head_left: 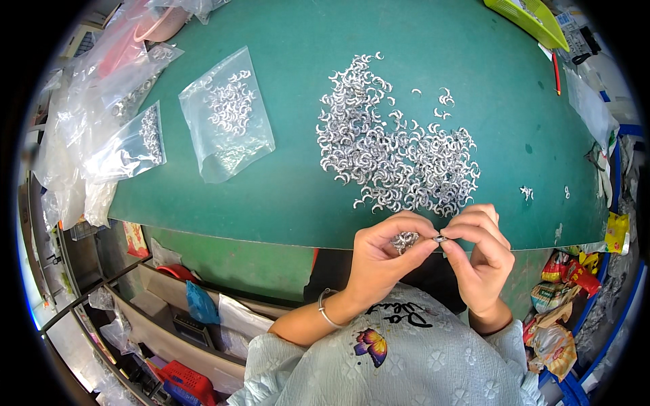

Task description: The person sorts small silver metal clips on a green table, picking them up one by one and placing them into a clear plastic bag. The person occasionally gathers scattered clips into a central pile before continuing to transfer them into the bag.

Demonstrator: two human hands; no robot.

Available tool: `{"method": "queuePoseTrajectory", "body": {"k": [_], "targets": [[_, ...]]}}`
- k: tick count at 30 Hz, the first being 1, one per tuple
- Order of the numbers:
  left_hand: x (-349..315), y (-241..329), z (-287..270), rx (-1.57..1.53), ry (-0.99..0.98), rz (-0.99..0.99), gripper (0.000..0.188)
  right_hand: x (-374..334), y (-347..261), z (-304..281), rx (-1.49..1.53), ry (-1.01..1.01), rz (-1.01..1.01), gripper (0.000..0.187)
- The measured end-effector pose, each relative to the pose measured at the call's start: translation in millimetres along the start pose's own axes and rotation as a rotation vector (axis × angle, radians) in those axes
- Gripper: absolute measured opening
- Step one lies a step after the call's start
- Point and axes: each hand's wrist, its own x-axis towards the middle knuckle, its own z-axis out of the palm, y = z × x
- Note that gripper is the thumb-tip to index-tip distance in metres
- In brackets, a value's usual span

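Over the table's near edge, my left hand [376,258] and my right hand [479,256] meet fingertip to fingertip. Pinched between them is one small silvery metal piece [439,238]; its exact shape is too small to make out. Several more silvery pieces [405,241] sit in the curl of my left fingers. Just beyond my hands spreads a large heap of crescent-shaped metal pieces [399,159] on the green table [291,196]. A few loose crescents [445,97] lie apart from the heap on its far right side.
A clear plastic bag [233,152] of crescents lies left of the heap. More plastic bags [74,142] and a pink basket [162,26] crowd the left end. Small pieces [526,193], a red pen [556,74] and a yellow-green basket [531,19] are on the right.
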Motion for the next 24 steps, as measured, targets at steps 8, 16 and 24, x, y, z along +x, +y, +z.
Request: {"method": "queuePoseTrajectory", "body": {"k": [8,16,24], "targets": [[-2.8,8.9,1.6,-0.142,-0.004,-0.218,0.008,-0.9,3.2,-3.0,0.073,-0.063,0.046,0.015],[1.3,8.9,0.8,-0.501,-0.024,-0.364,0.009,24.6,47.1,0.3,-0.400,0.129,-0.006,0.022],[-1.0,1.4,-0.3,-0.341,0.055,-0.390,0.014,28.2,55.4,14.9,-0.674,0.110,-0.171,0.020]]}}
